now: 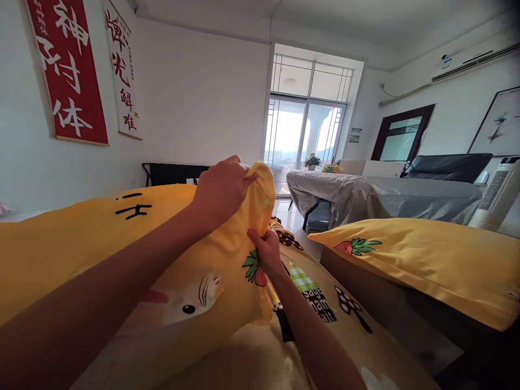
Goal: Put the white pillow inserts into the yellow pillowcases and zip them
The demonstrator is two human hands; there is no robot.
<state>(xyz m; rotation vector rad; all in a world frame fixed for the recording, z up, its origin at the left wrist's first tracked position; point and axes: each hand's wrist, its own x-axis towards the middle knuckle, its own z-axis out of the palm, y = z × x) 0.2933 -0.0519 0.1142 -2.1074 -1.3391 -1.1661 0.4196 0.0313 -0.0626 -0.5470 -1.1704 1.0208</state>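
A big yellow pillow in a cartoon-print pillowcase (122, 244) lies in front of me on a yellow printed bedsheet (325, 319). My left hand (221, 189) is closed over the top corner of the pillowcase, its fingers bunching the cloth. Just below it, my right hand (266, 250) pinches the pillowcase's edge beside a carrot print. Both arms reach out over the pillow.
A second yellow pillow (426, 257) lies at the right on a brown surface. Behind it stands a table under a grey cover (377, 195), with a white fan heater (498, 195) at the far right. Red and white calligraphy scrolls (67, 70) hang on the left wall. Glass balcony doors (303, 130) lie straight ahead.
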